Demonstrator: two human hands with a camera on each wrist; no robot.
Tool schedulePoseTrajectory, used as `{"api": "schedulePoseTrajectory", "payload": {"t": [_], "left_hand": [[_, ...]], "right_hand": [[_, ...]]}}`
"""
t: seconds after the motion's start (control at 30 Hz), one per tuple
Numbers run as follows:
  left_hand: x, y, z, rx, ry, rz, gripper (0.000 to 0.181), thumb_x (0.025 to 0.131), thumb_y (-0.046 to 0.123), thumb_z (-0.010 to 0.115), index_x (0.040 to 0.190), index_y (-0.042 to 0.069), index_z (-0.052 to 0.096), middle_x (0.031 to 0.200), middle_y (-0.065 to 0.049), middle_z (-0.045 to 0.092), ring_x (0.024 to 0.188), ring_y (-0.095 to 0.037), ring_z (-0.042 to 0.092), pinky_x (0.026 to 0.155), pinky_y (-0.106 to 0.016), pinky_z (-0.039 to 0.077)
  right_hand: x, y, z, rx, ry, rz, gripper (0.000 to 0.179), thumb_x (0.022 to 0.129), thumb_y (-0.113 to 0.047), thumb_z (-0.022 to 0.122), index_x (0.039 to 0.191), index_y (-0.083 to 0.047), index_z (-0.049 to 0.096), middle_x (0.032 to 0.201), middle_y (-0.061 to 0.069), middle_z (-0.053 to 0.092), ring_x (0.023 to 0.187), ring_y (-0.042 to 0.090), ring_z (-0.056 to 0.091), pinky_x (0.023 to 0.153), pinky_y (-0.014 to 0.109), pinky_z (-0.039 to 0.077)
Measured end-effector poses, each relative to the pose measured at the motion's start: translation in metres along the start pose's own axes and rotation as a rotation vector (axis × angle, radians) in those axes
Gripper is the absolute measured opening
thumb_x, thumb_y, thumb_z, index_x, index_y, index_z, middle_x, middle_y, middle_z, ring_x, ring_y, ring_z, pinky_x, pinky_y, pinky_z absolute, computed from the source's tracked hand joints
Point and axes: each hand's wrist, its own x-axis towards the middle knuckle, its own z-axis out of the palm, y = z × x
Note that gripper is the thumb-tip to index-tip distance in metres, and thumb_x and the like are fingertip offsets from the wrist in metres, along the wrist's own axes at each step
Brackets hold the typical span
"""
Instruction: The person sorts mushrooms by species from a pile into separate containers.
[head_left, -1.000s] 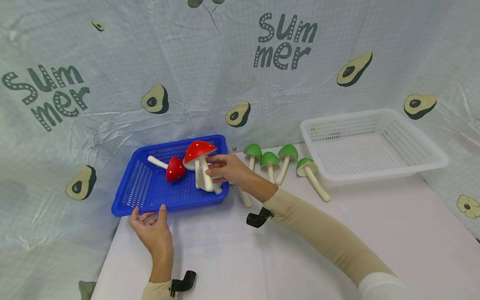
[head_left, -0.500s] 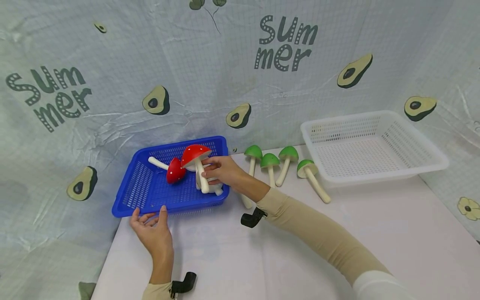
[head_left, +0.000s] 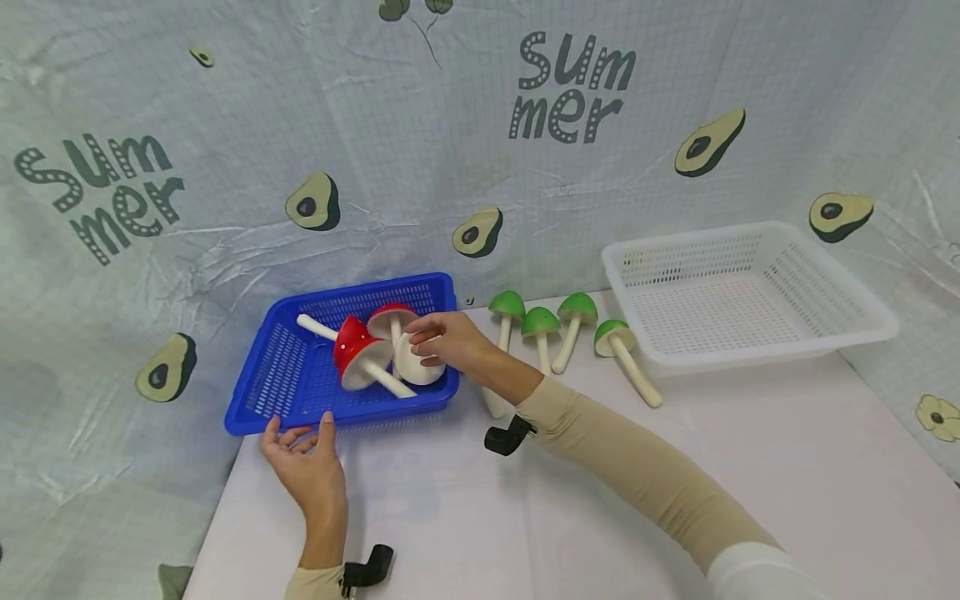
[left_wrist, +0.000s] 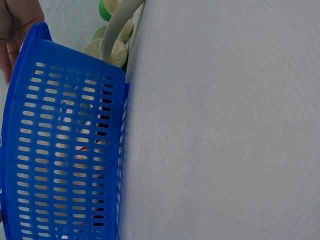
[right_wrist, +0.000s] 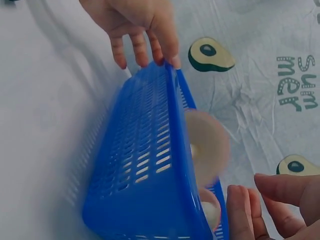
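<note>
My left hand [head_left: 309, 471] holds the near rim of the blue basket [head_left: 251, 412], thumb on the rim and fingers along the outer wall. Inside it, a red-capped toy mushroom [head_left: 351, 354] lies tilted, its white stem pointing toward the right front. A second mushroom's white stem [head_left: 317, 327] shows behind it. Another red-capped mushroom [head_left: 392, 315] stands farther back, next to a pale rounded piece [head_left: 418, 367] whose kind is partly hidden. My right hand [head_left: 453, 342] hovers over the basket's right end, fingers loosely bent and parted, with nothing between them.
Several green-capped toy mushrooms [head_left: 540, 321] lie on the white table [head_left: 600, 500] between the baskets, one partly behind my right forearm. A white basket [head_left: 757, 342] stands at the right. A printed cloth [head_left: 375, 150] hangs at the back.
My right hand has let go of the red-capped mushroom, which has dropped leftward onto the others in the basket and tipped over. The left hand stays at the rim.
</note>
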Motion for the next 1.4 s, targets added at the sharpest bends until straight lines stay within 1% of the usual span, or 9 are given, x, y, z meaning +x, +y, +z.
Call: {"api": "schedulePoseTrajectory", "payload": {"t": [0.27,0.4,0.57,0.87,1.0,1.07,1.23,1.3,1.4], "left_hand": [[-0.001,0.001,0.001,0.045,0.005,-0.007,0.073,0.097,0.025,0.071,0.154,0.014,0.028,0.112,0.004,0.045,0.093,-0.008,0.049,0.072,-0.009,0.046],[-0.001,0.001,0.001,0.050,0.002,-0.011,0.073,0.097,0.026,0.071,0.154,0.014,0.027,0.116,-0.003,0.046,0.093,-0.008,0.049,0.072,-0.008,0.046],[-0.002,0.001,0.001,0.068,-0.003,-0.018,0.072,0.097,0.027,0.070,0.155,0.016,0.027,0.121,-0.008,0.045,0.094,-0.007,0.049,0.073,-0.007,0.046],[0.000,-0.001,0.001,0.072,-0.008,-0.017,0.074,0.097,0.029,0.070,0.155,0.015,0.026,0.116,0.001,0.045,0.095,-0.008,0.049,0.075,-0.008,0.046],[-0.001,0.000,0.001,0.081,-0.011,-0.024,0.074,0.097,0.030,0.070,0.155,0.016,0.026,0.116,0.002,0.045,0.097,-0.008,0.049,0.077,-0.008,0.046],[-0.001,0.000,0.001,0.080,-0.012,-0.027,0.074,0.097,0.031,0.070,0.155,0.017,0.026,0.117,0.001,0.045,0.097,-0.008,0.049,0.078,-0.008,0.046],[-0.001,0.000,0.001,0.084,-0.008,-0.027,0.073,0.097,0.031,0.069,0.155,0.018,0.026,0.119,-0.001,0.045,0.097,-0.007,0.049,0.078,-0.009,0.046],[-0.001,0.000,0.001,0.084,-0.006,-0.025,0.073,0.097,0.030,0.069,0.155,0.017,0.026,0.119,-0.001,0.045,0.097,-0.007,0.049,0.078,-0.009,0.046],[-0.001,0.000,0.001,0.077,-0.003,-0.020,0.073,0.097,0.029,0.070,0.155,0.016,0.026,0.119,-0.003,0.045,0.097,-0.007,0.049,0.078,-0.010,0.046]], "right_hand": [[-0.007,0.000,-0.012,0.001,-0.007,0.016,0.039,0.096,-0.003,0.068,0.135,-0.001,0.062,0.128,0.021,0.063,0.119,0.037,0.063,0.094,0.040,0.058],[-0.010,0.001,-0.017,0.005,-0.002,0.021,0.038,0.096,-0.003,0.068,0.133,-0.001,0.063,0.123,0.017,0.065,0.117,0.038,0.064,0.096,0.043,0.056],[-0.014,0.001,-0.023,0.010,-0.001,0.015,0.039,0.096,-0.003,0.068,0.134,0.001,0.061,0.118,0.014,0.066,0.118,0.038,0.063,0.092,0.037,0.058],[-0.019,0.003,-0.033,0.012,0.003,0.021,0.038,0.099,-0.006,0.065,0.135,0.001,0.060,0.134,0.025,0.060,0.125,0.040,0.059,0.094,0.036,0.057],[-0.021,0.006,-0.038,0.009,0.013,0.023,0.037,0.099,-0.006,0.066,0.135,-0.001,0.060,0.135,0.025,0.059,0.123,0.038,0.061,0.094,0.036,0.057],[-0.022,0.007,-0.040,0.009,0.024,0.020,0.037,0.098,-0.006,0.067,0.134,0.000,0.061,0.130,0.022,0.063,0.118,0.034,0.064,0.094,0.037,0.058],[-0.027,0.010,-0.045,0.054,0.047,0.016,0.034,0.097,-0.003,0.067,0.131,0.000,0.063,0.125,0.020,0.066,0.109,0.025,0.068,0.098,0.046,0.055],[-0.029,0.010,-0.047,0.072,0.048,0.014,0.033,0.097,-0.003,0.066,0.131,0.000,0.063,0.127,0.022,0.065,0.110,0.026,0.068,0.099,0.048,0.054],[-0.034,0.010,-0.051,0.057,0.052,0.011,0.036,0.098,-0.007,0.067,0.133,0.000,0.062,0.128,0.017,0.066,0.111,0.025,0.068,0.097,0.045,0.055]]}}
